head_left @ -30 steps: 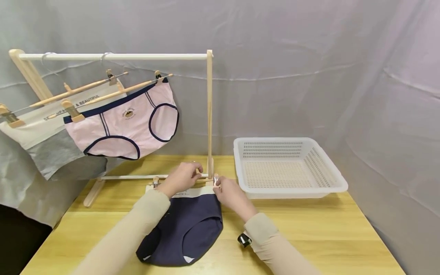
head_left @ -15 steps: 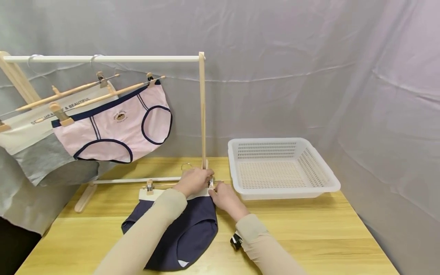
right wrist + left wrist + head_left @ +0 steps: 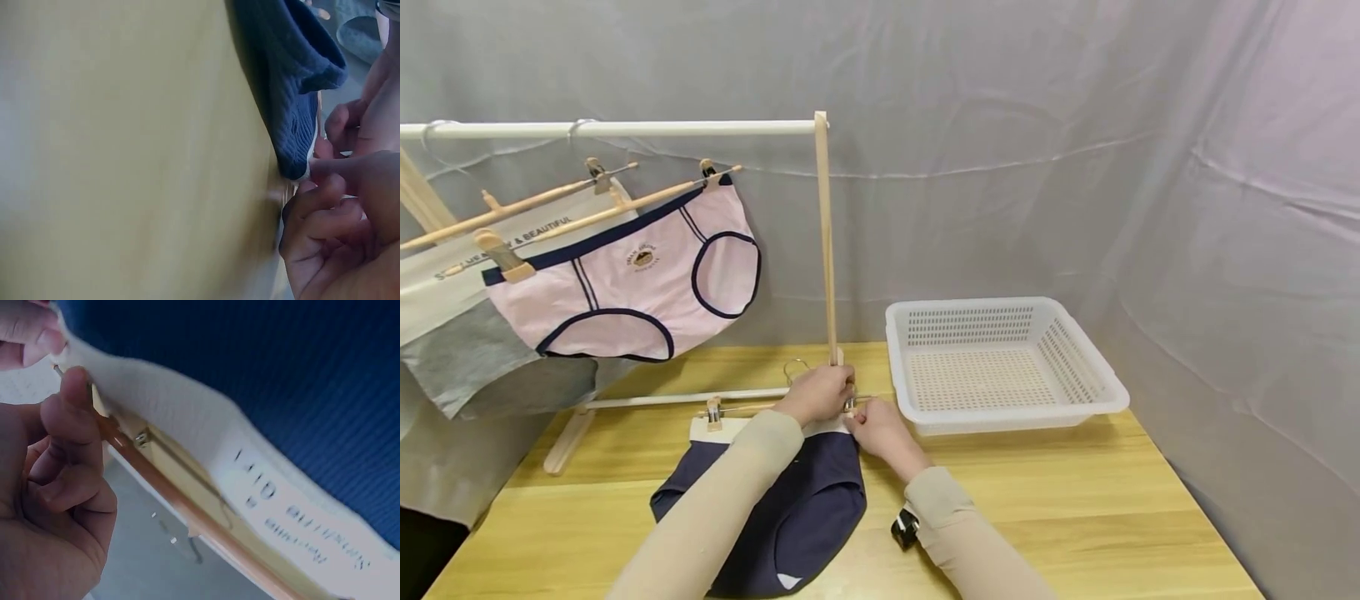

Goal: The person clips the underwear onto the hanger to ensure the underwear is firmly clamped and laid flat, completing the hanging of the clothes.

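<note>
Navy briefs (image 3: 820,508) with a cream waistband (image 3: 187,412) lie on the table, clipped at their left end to a wooden hanger (image 3: 187,512) by a clip (image 3: 714,414). At the right end, my left hand (image 3: 822,393) pinches the other clip (image 3: 850,403), its remaining fingers curled in the left wrist view. My right hand (image 3: 883,429) pinches the waistband corner right beside it. Both hands nearly touch in the right wrist view, where the briefs' edge (image 3: 294,144) meets the fingertips. Whether that clip bites the cloth is hidden by fingers.
A wooden rack (image 3: 824,242) stands at the back left. Pink briefs (image 3: 640,275) and grey-and-white briefs (image 3: 445,358) hang from it on clip hangers. A white plastic basket (image 3: 1007,421) sits at the right rear. A black object (image 3: 905,528) is at my right wrist.
My left hand has moved right along the hanger to the right-hand clip, uncovering the left clip. My right hand stays at the waistband corner. The head view has shifted slightly right.
</note>
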Demonstrator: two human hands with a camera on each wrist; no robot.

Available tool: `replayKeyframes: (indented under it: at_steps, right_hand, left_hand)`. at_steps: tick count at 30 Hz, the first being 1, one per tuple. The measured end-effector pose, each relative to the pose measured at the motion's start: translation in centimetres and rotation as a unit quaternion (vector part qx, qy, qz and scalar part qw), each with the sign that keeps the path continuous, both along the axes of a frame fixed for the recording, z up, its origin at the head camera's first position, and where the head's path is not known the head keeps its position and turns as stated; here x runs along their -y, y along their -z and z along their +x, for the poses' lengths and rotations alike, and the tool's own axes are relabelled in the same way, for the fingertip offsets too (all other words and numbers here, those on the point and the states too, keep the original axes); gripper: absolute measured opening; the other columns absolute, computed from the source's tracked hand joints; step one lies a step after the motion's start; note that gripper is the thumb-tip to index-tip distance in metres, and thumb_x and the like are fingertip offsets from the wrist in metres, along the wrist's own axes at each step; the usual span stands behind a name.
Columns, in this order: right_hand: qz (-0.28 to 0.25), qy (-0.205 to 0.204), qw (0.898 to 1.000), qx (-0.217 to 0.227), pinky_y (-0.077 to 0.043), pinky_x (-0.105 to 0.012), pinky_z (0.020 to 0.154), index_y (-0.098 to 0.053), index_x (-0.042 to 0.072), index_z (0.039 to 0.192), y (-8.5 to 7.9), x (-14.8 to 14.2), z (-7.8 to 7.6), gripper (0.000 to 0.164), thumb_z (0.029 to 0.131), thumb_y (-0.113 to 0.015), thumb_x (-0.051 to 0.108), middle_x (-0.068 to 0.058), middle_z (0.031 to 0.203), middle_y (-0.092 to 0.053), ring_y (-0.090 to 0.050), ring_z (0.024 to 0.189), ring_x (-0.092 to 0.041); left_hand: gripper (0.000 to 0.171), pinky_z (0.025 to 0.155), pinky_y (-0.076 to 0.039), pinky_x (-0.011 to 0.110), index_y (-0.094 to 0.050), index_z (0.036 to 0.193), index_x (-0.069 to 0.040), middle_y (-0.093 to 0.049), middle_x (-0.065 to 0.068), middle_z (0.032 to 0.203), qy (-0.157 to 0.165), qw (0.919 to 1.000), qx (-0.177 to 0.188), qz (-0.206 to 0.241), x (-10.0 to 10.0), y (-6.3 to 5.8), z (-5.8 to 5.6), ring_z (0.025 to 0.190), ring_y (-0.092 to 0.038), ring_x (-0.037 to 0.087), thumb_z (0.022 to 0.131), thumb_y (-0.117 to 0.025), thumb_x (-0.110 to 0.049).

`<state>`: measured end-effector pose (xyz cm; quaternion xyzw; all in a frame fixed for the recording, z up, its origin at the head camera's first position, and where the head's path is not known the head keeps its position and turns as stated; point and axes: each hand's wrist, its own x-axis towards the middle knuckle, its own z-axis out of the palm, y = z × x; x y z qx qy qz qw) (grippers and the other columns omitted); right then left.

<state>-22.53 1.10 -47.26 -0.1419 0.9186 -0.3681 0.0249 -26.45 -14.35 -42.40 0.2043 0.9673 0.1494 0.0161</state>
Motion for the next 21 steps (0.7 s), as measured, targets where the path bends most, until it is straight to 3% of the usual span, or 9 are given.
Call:
replayKeyframes:
  at_steps: [3,5,9,14,21]
  right_hand:
    - [-0.028,-0.002,1.0,-0.006,-0.03,-0.024,0.048,-0.045,0.02,0.057,1.1,-0.3,0.0,0.044,0.097,-0.064,0.017,0.012,0.05,-0.038,-0.04,0.047,-0.009]
    - [-0.051,-0.002,0.999,0.015,-0.038,-0.024,0.049,-0.053,0.017,0.065,1.0,-0.5,0.4,0.033,0.097,-0.063,0.017,0.01,0.053,-0.048,-0.052,0.049,-0.009]
    - [-0.103,-0.001,0.991,0.08,-0.042,-0.022,0.049,-0.061,0.009,0.085,-1.1,-0.6,1.9,0.015,0.099,-0.065,0.012,0.0,0.062,-0.062,-0.07,0.054,-0.014]
    - [-0.126,-0.016,0.987,0.1,-0.038,-0.019,0.049,-0.058,0.007,0.086,-2.0,-0.4,2.8,0.016,0.099,-0.067,0.007,0.0,0.062,-0.061,-0.073,0.056,-0.015]
    - [-0.139,-0.013,0.986,0.097,-0.041,-0.02,0.05,-0.06,0.009,0.086,-1.8,-0.2,3.1,0.016,0.095,-0.073,0.008,0.003,0.061,-0.061,-0.065,0.052,-0.008]
  left_hand:
    - [0.011,0.069,-0.053,0.042,-0.067,0.093,-0.018,-0.072,0.002,0.088,0.006,0.9998,-0.014,0.012,0.1,-0.5,0.4,0.079,-0.065,0.02,0.104,-0.07,-0.018]
    - [0.013,0.068,-0.051,0.041,-0.066,0.091,-0.019,-0.072,0.002,0.088,0.008,0.9997,-0.017,0.018,0.3,-1.0,0.8,0.078,-0.065,0.02,0.103,-0.071,-0.018]
    - [0.015,0.064,-0.047,0.037,-0.067,0.089,-0.019,-0.07,-0.001,0.085,0.013,0.9994,-0.016,0.029,0.8,-2.0,1.7,0.074,-0.062,0.017,0.102,-0.073,-0.019]
    - [0.015,0.066,-0.047,0.033,-0.068,0.089,-0.017,-0.067,-0.002,0.082,0.034,0.9985,-0.021,0.038,1.7,-2.9,2.6,0.072,-0.057,0.014,0.102,-0.073,-0.015]
    - [0.013,0.071,-0.049,0.034,-0.07,0.091,-0.015,-0.072,0.002,0.088,0.05,0.9979,-0.003,0.04,2.6,-3.9,3.2,0.073,-0.059,0.014,0.104,-0.071,-0.014]
